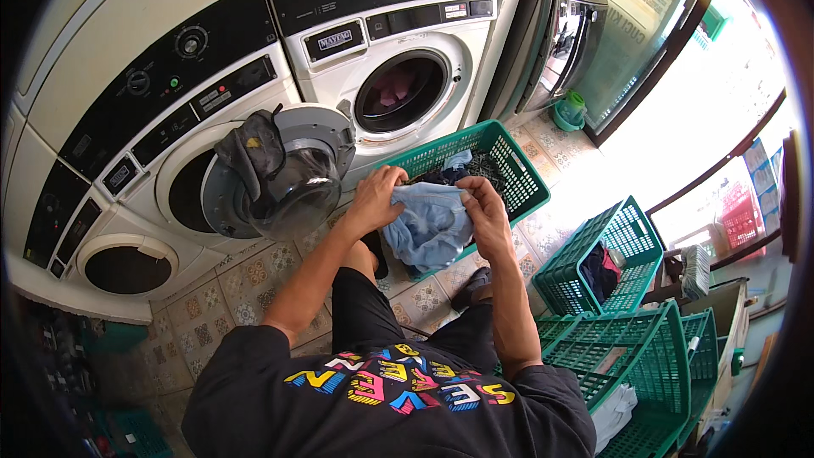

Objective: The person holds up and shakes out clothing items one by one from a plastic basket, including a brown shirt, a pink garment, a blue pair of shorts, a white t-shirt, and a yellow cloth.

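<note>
A light blue cloth garment [426, 222] is stretched between my two hands, above the near side of a green plastic laundry basket [528, 194]. My left hand [375, 200] grips its upper left edge, and my right hand [486, 213] pinches the upper right edge. Dark and patterned clothes [486, 172] lie in the basket, partly covered by the garment. Beyond the basket stands a Maytag front-loading washer [467, 95], its door swung open to the left. Pink fabric [394, 86] shows inside its drum. A dark grey cloth [257, 149] hangs over the open door [299, 184].
More front loaders [130, 267] line the left. Another green basket [598, 254] with dark and red clothes stands at right, near several stacked baskets [636, 356]. A dark appliance [547, 44] and a small green tub [568, 116] are by the glass door. Patterned tiles [254, 292] cover the floor.
</note>
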Motion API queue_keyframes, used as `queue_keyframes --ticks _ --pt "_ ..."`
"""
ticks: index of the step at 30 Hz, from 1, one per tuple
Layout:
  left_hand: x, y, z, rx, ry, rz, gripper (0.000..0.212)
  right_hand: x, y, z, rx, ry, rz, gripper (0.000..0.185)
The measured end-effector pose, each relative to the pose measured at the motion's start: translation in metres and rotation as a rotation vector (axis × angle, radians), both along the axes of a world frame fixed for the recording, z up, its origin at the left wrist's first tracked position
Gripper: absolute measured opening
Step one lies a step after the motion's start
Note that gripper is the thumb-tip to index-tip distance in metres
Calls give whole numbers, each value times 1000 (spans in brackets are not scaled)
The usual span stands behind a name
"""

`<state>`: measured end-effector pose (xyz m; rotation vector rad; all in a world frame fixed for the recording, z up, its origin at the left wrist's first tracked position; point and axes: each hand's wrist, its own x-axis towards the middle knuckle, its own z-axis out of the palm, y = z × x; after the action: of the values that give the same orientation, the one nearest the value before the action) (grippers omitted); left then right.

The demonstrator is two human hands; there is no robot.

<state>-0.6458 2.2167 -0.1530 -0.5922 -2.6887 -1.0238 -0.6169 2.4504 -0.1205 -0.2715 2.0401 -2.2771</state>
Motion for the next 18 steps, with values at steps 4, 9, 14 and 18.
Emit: queue_keyframes --ticks 4,9,14,18 --pt "-4 -7 -26 148 -50 58 32 -2 13 -13 -10 13 -68 16" --pt "-2 9 -18 640 -641 23 19 2 31 -22 289 89 -280 16" --pt "-9 34 -27 774 -604 -80 19 5 35 -40 607 279 -543 11" --pt "-5 58 4 560 -330 -80 20 21 8 -34 478 532 -703 10"
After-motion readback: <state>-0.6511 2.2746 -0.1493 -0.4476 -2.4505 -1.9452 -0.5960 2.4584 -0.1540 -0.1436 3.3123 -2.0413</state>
